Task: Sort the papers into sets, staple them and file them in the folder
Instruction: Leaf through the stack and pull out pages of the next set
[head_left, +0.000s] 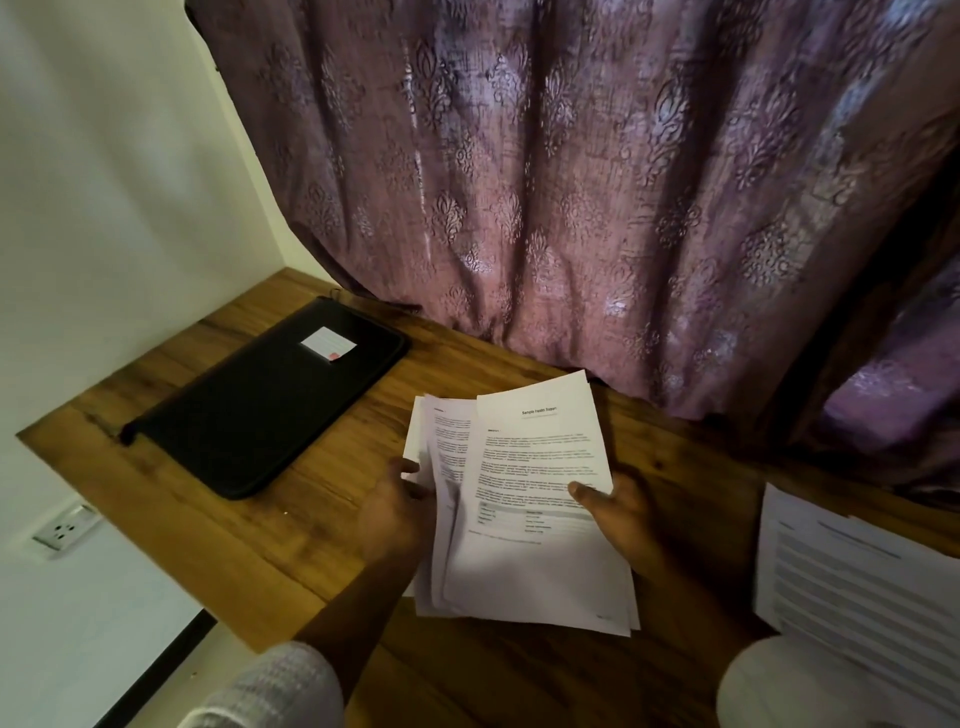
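Here, both hands hold one loose stack of printed papers (524, 577) low over the desk (322, 551), near its front middle. The left hand (395, 514) pinches the left edge of the stack, thumb (408, 466) on top, and its other fingers are hidden below. The right hand (621, 522) pinches the top sheet (540, 457), headed "Sample Health Report", with its thumb pressed flat on the print. Its other fingers are hidden under the paper.

The sheets are fanned and not lined up, so I think the person is peeling pages apart to see which go together. A second pile of papers (852, 582) lies at the right edge of the desk, maybe a set put aside. The black zip folder (265, 405) lies closed at the far left, well apart from the hands, out of the way until filing.

Between folder and stack there is bare wood to lay a new set. The purple curtain (571, 182) hangs to the back edge of the desk, just behind the stack, so room there is tight.
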